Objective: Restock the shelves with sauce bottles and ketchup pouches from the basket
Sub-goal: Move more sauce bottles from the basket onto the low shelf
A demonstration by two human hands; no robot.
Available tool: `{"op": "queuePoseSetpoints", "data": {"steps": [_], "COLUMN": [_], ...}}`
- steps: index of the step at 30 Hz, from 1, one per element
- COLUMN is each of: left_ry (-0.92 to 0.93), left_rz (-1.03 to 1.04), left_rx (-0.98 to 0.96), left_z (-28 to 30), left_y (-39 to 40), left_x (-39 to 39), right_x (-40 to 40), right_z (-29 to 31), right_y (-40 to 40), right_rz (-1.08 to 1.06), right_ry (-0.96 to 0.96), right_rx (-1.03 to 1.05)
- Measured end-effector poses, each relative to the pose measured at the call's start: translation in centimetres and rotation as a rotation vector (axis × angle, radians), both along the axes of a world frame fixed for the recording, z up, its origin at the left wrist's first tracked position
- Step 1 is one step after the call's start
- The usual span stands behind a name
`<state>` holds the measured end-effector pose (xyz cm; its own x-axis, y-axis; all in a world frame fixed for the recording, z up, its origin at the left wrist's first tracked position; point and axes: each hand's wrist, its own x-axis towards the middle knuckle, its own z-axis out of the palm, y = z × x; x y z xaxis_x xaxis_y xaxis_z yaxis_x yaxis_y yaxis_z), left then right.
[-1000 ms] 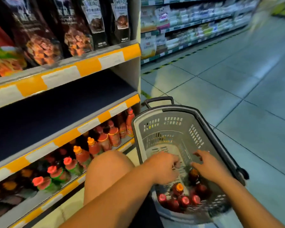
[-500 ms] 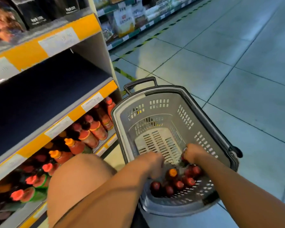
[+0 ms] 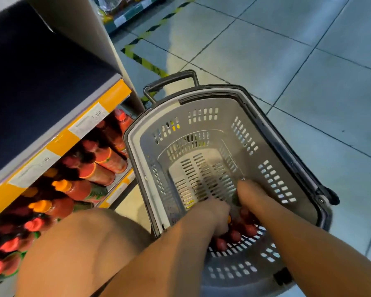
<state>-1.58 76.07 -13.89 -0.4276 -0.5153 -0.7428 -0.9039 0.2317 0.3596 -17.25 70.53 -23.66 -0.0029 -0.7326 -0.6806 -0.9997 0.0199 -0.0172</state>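
Note:
A grey basket (image 3: 137, 133) with a dark rim stands on the floor in front of me. Several red-capped sauce bottles (image 3: 247, 229) lie at its near end. Both my hands are deep among them. My left hand (image 3: 215, 216) curls its fingers down round a bottle with an orange cap. My right hand (image 3: 252, 197) is closed round a green-labelled bottle (image 3: 235, 199) beside it. Most of each held bottle is hidden by the hands. No pouches show in the basket.
On the left, the bottom shelf (image 3: 120, 181) holds rows of red sauce bottles (image 3: 103, 161) with red and orange caps. The dark shelf board (image 3: 41, 93) above it is bare. My bent knee (image 3: 84, 243) sits between shelf and basket. Tiled floor (image 3: 308, 71) lies to the right.
The camera has tilted down and closer to the basket. Both hands have sunk deeper among the bottles at the near end and closed on them.

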Motion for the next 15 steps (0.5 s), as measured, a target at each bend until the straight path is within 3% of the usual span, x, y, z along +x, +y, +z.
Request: {"op": "queuePoseSetpoints", "data": {"steps": [15], "left_ry": [-0.151], "left_rz": [-0.080], "left_rx": [0.142], "left_z": [-4.7], "left_y": [-1.6], "left_x": [-3.0], "right_x": [0.2], "right_z": [-1.9], "right_y": [-1.3], "right_rz": [0.106], "right_ry": [0.077], "right_rx": [-0.058]}}
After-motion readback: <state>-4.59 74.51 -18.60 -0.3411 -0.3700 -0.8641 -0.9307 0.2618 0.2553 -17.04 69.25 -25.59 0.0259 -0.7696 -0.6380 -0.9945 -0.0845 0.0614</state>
